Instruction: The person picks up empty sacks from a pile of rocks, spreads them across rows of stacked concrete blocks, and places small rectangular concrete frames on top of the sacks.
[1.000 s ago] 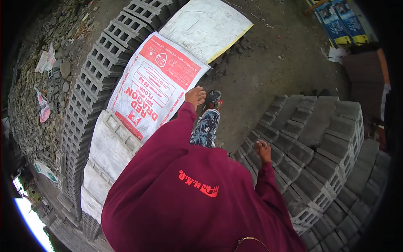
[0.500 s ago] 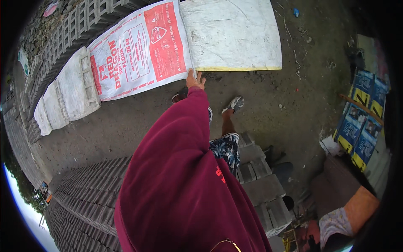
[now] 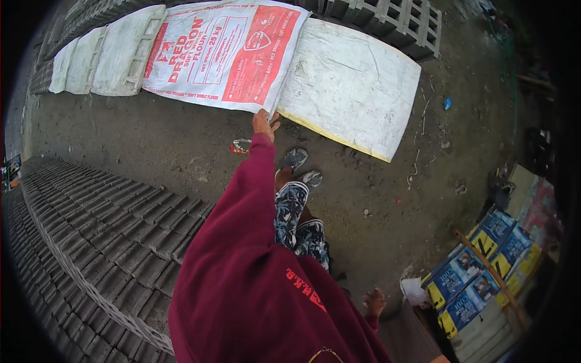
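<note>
- Bare dark dirt ground point(image 3: 357, 224) lies around me, a narrow strip of it running left between rows of concrete blocks.
- Nearest is the maroon sweatshirt point(image 3: 242, 290) I wear, with red lettering across the chest.
- To my right, my right hand point(image 3: 374, 300) hangs free, fingers loosely curled, near a pale scrap point(image 3: 414, 291) on the ground.
- Below me are my dark patterned shorts point(image 3: 289, 209) and grey shoes point(image 3: 295, 158).
- On my left, grey concrete blocks point(image 3: 130, 242) stand stacked in close rows.
- Ahead, my left hand point(image 3: 264, 126) grasps the near edge of the red-and-white printed sack point(image 3: 209, 57), by its right corner.
- That sack lies spread over the far row of hollow blocks point(image 3: 411, 27), between whitish sacks point(image 3: 121, 57) to its left and a plain white sack point(image 3: 351, 78) with a yellow edge to its right.
- Off to the right are blue-and-yellow printed panels point(image 3: 463, 284) and, farther ahead, a small blue scrap point(image 3: 447, 103).
</note>
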A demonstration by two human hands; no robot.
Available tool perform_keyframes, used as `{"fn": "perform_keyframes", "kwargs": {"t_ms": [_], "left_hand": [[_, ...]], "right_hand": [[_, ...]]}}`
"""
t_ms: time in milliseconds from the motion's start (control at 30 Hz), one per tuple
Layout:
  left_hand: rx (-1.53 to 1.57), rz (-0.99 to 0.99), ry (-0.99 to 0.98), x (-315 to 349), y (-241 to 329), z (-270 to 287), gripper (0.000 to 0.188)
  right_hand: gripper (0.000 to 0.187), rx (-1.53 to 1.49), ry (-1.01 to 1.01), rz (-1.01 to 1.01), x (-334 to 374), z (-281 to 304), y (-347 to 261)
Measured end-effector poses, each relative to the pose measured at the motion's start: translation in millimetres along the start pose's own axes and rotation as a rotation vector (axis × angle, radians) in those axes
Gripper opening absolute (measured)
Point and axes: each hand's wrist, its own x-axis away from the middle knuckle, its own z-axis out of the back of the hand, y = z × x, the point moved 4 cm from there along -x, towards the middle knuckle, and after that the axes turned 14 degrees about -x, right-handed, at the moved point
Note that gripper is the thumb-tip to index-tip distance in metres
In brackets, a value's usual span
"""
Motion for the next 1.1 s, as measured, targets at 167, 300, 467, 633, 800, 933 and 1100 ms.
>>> {"fn": "perform_keyframes", "kwargs": {"t_ms": [167,300,467,633,800,933,1100], "left_hand": [[-0.244,-0.098,0.002,11,-18,-4,0.047],[-0.825,-0.414,0.032,-24,-29,28,0.033],[-0.301,-0.292,0.228,-24,-27,12,0.026],[-0.006,-0.257,0.381,-20,-34,-2,0.022],[-0.007,-0.338,0.400,-20,-43,13,0.027],[-0.079,-0.196,0.259,-11,-54,-3,0.039],[-0.083,-0.158,0.106,20,-51,-23,0.041]], "right_hand": [[0.038,-0.032,-0.245,-0.150,-11,-69,-40],[0.035,0.602,-0.392,0.259,-11,-102,-52],[0.033,0.520,-0.293,0.194,-8,-103,-69],[0.032,0.221,-0.157,-0.098,-1,-96,-84],[0.029,0.421,-0.370,0.157,-31,-60,-73],[0.025,1.077,-0.543,0.763,-43,-27,-48],[0.022,0.918,-0.354,0.448,-89,9,-55]]}}
